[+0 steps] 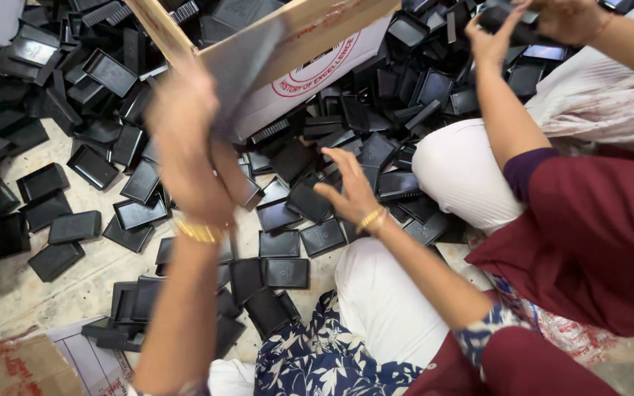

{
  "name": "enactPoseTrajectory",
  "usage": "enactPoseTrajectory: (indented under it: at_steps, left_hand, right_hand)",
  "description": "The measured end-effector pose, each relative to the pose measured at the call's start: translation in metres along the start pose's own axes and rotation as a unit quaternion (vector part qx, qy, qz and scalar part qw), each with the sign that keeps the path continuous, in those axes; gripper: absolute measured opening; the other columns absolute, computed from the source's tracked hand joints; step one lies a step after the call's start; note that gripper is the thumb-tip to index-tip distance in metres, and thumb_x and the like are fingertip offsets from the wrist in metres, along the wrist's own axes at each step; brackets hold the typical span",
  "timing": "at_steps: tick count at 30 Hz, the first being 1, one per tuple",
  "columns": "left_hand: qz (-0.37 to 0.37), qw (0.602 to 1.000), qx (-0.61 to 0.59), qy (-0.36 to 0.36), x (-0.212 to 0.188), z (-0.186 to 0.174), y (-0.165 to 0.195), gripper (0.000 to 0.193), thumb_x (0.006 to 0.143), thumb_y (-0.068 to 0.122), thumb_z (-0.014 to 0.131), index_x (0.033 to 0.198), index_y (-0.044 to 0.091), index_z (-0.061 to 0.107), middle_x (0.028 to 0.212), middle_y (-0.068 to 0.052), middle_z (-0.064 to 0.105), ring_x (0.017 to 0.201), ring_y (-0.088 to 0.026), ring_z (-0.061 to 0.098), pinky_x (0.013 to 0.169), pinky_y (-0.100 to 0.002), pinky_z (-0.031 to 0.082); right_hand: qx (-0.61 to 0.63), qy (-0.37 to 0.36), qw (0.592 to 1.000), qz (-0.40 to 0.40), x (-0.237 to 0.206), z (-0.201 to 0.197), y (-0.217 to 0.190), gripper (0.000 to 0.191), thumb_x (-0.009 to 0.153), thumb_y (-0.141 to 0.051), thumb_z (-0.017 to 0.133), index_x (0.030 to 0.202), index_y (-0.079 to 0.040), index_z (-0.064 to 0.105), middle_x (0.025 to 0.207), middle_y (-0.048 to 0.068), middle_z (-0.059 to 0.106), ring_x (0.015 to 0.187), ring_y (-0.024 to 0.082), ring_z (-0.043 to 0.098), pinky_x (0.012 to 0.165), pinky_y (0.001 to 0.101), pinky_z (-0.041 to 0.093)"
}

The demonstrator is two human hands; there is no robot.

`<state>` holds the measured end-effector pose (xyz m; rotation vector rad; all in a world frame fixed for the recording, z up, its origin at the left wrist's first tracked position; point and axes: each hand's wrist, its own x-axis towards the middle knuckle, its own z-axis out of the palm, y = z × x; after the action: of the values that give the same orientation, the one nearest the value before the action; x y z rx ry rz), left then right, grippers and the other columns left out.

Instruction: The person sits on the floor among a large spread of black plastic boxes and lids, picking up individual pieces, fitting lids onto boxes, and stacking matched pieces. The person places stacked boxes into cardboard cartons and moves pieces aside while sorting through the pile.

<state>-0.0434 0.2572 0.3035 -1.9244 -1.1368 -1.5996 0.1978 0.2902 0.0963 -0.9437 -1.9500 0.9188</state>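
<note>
Left hand (185, 147) motion-blurred over trays (280, 216)

black trays (280, 242) crowding floor, cardboard box (295, 51) overhead, bare floor (31, 293) lower left

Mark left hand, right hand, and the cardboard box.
left hand (185, 150), head view: back of the hand, blurred, raised at the box's lower edge.
right hand (348, 192), head view: back of the hand, fingers spread over black plastic trays.
tilted white-and-brown cardboard box (310, 62), head view: white printed side panel.
</note>
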Motion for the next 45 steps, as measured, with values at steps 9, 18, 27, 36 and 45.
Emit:
enactPoseTrajectory:
  at_steps: [9,18,27,36,45]
  left_hand:
    - [-0.151,0.962,-0.018,-0.228,-0.1,0.049,-0.062,0.022,0.094,-0.008,0.067,0.113,0.002,0.067,0.106,-0.016,0.069,0.102,-0.035,0.068,0.092,-0.042,0.055]
    - [-0.285,0.793,0.192,-0.503,-0.222,0.143,-0.128,0.082,0.083,0.034,0.071,0.151,0.005,0.037,0.14,-0.017,0.05,0.132,-0.041,0.041,0.096,-0.063,0.04]
    - [-0.38,0.722,0.177,-0.551,-0.25,0.115,-0.109,0.087,0.064,0.039,0.089,0.136,0.012,0.048,0.149,-0.018,0.041,0.136,-0.042,0.034,0.1,-0.061,0.039]
    - [-0.553,0.792,-0.117,-0.231,-0.246,0.078,-0.061,0.071,0.071,0.024,0.087,0.131,0.006,0.054,0.124,-0.011,0.063,0.107,-0.029,0.062,0.093,-0.042,0.051]
    - [-0.442,0.832,-0.286,-0.176,-0.182,0.013,0.073,0.067,0.079,0.016,0.084,0.137,0.003,0.053,0.133,-0.01,0.06,0.118,-0.019,0.06,0.104,-0.033,0.049]
  right_hand:
    - [-0.408,-0.172,0.893,0.08,0.017,0.0,0.094,0.056,0.089,-0.031,0.074,0.138,-0.011,0.057,0.142,0.015,0.05,0.141,0.038,0.037,0.12,0.0654,0.026]
    - [-0.468,-0.242,0.85,-0.007,0.002,0.002,0.072,0.058,0.071,-0.036,0.081,0.116,-0.004,0.062,0.142,0.015,0.047,0.137,0.036,0.038,0.105,0.0637,0.031]
    - [-0.304,-0.374,0.872,0.086,0.013,0.005,0.081,0.066,0.069,-0.052,0.085,0.111,-0.007,0.061,0.117,0.011,0.058,0.109,0.035,0.052,0.095,0.0428,0.045]
    - [-0.008,-0.226,0.967,0.119,0.006,-0.024,0.035,0.075,0.066,-0.034,0.094,0.124,-0.01,0.052,0.122,0.006,0.059,0.116,0.021,0.056,0.098,0.0396,0.046]
    - [0.248,-0.153,0.948,0.131,-0.005,-0.023,-0.059,0.111,0.063,-0.029,0.098,0.158,-0.016,0.041,0.121,0.0,0.052,0.108,0.012,0.056,0.096,0.0261,0.051]
